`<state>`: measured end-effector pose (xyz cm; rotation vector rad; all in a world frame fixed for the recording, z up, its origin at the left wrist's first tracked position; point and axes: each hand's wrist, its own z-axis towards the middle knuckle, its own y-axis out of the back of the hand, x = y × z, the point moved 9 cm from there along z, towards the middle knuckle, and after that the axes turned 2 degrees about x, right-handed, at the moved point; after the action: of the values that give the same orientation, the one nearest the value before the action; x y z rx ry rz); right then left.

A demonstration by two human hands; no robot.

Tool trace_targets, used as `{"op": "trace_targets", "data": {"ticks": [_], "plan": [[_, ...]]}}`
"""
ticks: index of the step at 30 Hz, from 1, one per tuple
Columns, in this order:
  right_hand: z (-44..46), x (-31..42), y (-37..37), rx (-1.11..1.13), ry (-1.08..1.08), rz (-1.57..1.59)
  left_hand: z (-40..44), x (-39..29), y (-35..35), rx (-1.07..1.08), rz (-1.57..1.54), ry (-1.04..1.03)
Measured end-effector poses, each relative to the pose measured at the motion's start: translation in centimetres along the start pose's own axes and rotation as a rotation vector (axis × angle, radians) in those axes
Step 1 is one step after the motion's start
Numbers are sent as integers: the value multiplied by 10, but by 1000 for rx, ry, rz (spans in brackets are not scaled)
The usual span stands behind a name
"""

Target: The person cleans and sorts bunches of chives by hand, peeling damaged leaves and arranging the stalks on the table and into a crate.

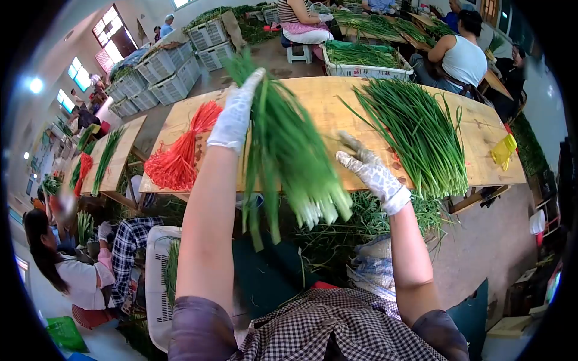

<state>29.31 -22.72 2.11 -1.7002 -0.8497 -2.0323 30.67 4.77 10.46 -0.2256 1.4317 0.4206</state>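
My left hand [238, 111], in a white patterned glove, is closed round the upper part of a bunch of long green stalks [295, 150]. The bunch hangs over the table's near edge, its pale cut ends pointing down and toward me, slightly blurred. My right hand [373, 171], also gloved, is just right of the bunch with its fingers apart and nothing in them. To its right, a large pile of green stalks [421, 132] lies on the wooden table [487, 162]. Red ties [183, 150] lie spread at the table's left.
A yellow item [504, 150] lies at the table's right end. Below left stands a white crate [158, 289]. Loose green scraps [367, 219] hang below the table edge. Beyond the table are a filled white crate [367, 71] and several seated people; another person [78, 265] sits at the left.
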Motion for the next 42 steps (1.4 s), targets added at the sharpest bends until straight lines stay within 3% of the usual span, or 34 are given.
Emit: {"op": "trace_targets", "data": {"ticks": [1, 2, 3, 4, 5, 7, 9, 11, 12, 13, 14, 16, 18, 20, 22, 24, 26, 28, 30, 31, 33, 36, 37, 42], "plan": [[3, -20, 21, -140, -78, -194, 8, 7, 4, 69, 140, -281], [-1, -24, 42, -243, -150, -616, -1, 9, 4, 103, 214, -415], [-9, -19, 55, -332, -190, -811, -12, 10, 4, 128, 282, -552], [-20, -7, 63, -423, -226, -1003, -46, 2, 21, -108, 114, -382], [-29, 7, 61, -500, -118, -1028, -82, 14, 42, -341, -51, -205], [-48, 44, 37, -597, 165, -1022, -127, 63, 88, -565, -53, -234], [-49, 64, -30, -358, 432, -1051, -173, 132, 112, -697, -144, -56], [-44, 55, -93, -96, 539, -1113, -212, 170, 85, -626, -175, 319], [-40, 38, -117, 42, 560, -1128, -212, 190, 61, -399, -285, 494], [-33, 25, -122, 91, 535, -1176, -217, 194, 37, -340, -513, 532], [-22, 18, -111, 71, 438, -1194, -214, 194, 19, -141, -597, 505], [-13, 19, -67, -250, 351, -1277, -210, 181, 2, -25, -693, 434], [-27, 40, -32, -557, 311, -1350, -212, 163, -14, -53, -818, 484], [-53, 49, -24, -622, 314, -1149, -206, 173, -26, 28, -915, 435], [-79, 17, -45, -286, -351, -946, -210, 187, -31, -91, -827, 493], [-103, 20, -93, -356, 251, -722, -219, 182, -40, -148, -779, 474], [-98, -8, -120, -199, -55, -620, -227, 180, -42, -189, -587, 403], [-89, -52, -131, -149, -161, -271, -233, 180, -49, -151, -582, 386], [-86, -74, -136, -133, -205, 64, -237, 182, -54, -71, -828, 449], [-85, -74, -134, -132, -200, 65, -237, 179, -48, -71, -825, 444], [-88, -81, -149, 5, -305, 550, -245, 177, -58, 38, -1101, 593], [-90, -74, -150, -49, -343, 533, -242, 193, -57, -7, -880, 475], [-86, -74, -146, -103, -282, 349, -240, 191, -58, 3, -877, 421], [-93, -67, -130, -236, -113, 446, -241, 189, -53, -94, -902, 451]]}}
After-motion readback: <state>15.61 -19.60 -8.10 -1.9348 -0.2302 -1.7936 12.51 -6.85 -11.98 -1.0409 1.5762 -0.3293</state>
